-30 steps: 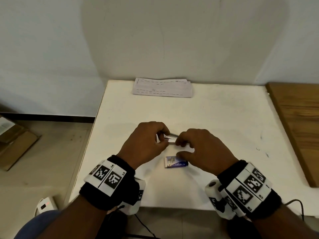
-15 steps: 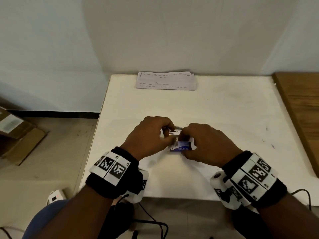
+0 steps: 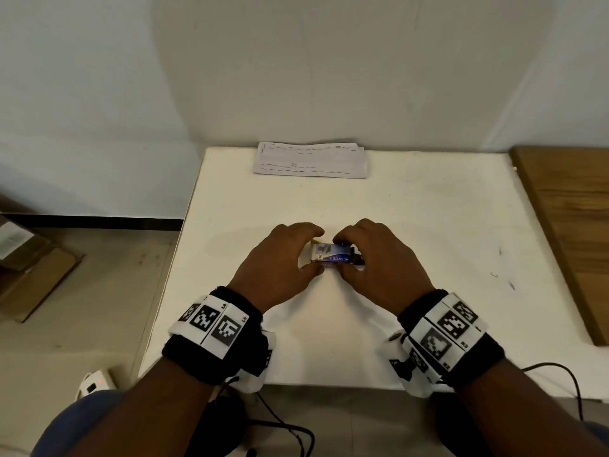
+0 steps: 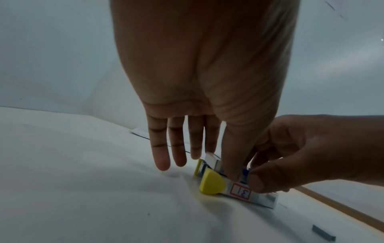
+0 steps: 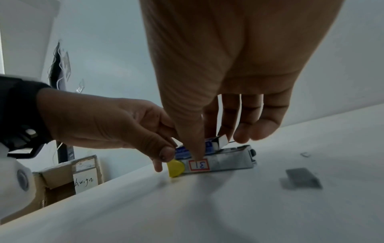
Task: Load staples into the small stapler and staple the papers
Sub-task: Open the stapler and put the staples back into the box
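A small silver stapler with a yellow end and a label reading 31 lies on the white table at its middle. A blue staple box, flap open, sits along its top. My left hand pinches the stapler's yellow end between thumb and forefinger, its other fingers straight. My right hand pinches the box, thumb in front and reaching down to the label, fingers behind. The papers lie stacked at the table's far edge.
A grey strip of staples lies on the table right of the stapler, and a loose staple beyond it. A wooden board borders the table's right side. A cardboard box and a white device sit on the floor at left.
My right hand took the blue box from the table near me and brought it against the stapler that my left hand holds. Both hands have closed in together.
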